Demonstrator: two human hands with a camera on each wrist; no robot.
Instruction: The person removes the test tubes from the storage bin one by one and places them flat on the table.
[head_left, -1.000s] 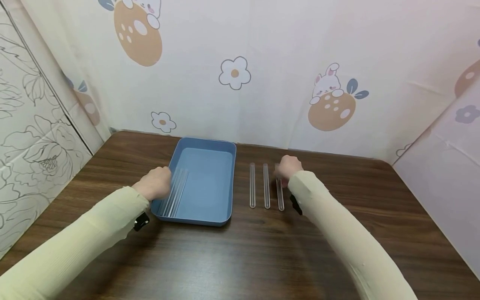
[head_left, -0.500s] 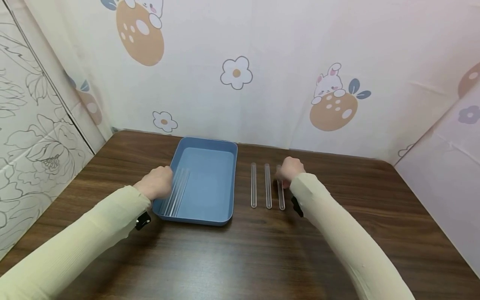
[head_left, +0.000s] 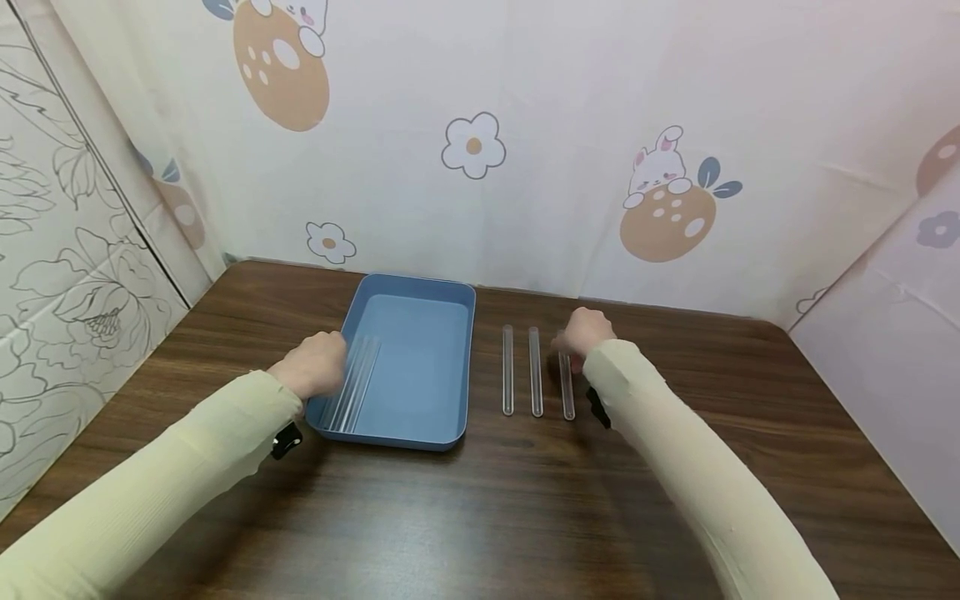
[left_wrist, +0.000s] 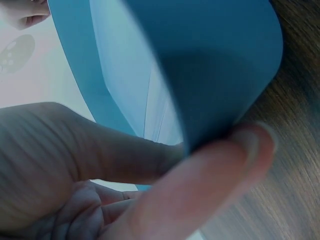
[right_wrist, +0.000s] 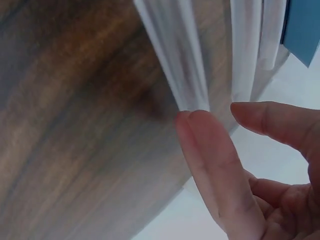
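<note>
A blue rectangular tray [head_left: 423, 367] stands left of centre on the table. My left hand [head_left: 311, 367] grips its left wall; the left wrist view has the thumb inside and fingers [left_wrist: 200, 175] outside. Several clear test tubes [head_left: 351, 392] lie side by side along the tray's left part, partly behind that hand. To the right of the tray lie a test tube [head_left: 507, 371], a second test tube [head_left: 536, 371] and a third test tube [head_left: 567, 392]. My right hand [head_left: 587, 333] is over the third one's far end. Its straight fingertips [right_wrist: 200, 120] touch that end, the thumb apart.
The dark wooden table [head_left: 450, 517] ends at the back against a patterned curtain [head_left: 555, 100]. Another printed curtain [head_left: 67, 250] hangs along the left side. Narrow gaps separate the test tubes on the table.
The right hand has moved slightly, and the third test tube's near end has shifted a little to the right. The left hand and tray keep their places; the view has shifted slightly.
</note>
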